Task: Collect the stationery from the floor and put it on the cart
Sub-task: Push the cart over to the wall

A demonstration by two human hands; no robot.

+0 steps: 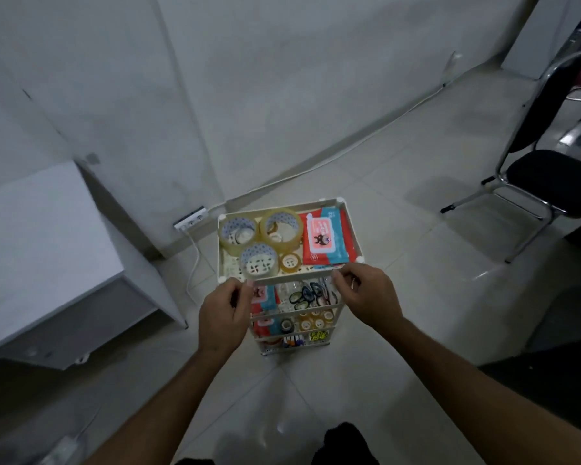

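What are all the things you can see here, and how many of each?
cart: 1, white, tiered, on the floor by the wall
tape rolls: 4, clear yellowish, top tier
wipes pack: 1, red and blue, top tier, right
scissors: count unclear, dark handles, second tier
chair: 1, black, right
cabinet: 1, white, left
power strip: 1, white, at the wall
left hand: grips cart's near rim
right hand: grips cart's near rim

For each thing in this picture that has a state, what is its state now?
White tiered plastic cart: upright on the floor, shelves filled.
Clear tape rolls: lying flat on the top shelf.
Red and blue wipes pack: flat on the top shelf, closed.
Left hand: gripping the cart's near rim.
Right hand: gripping the same rim.
Black folding chair: unfolded, unoccupied.
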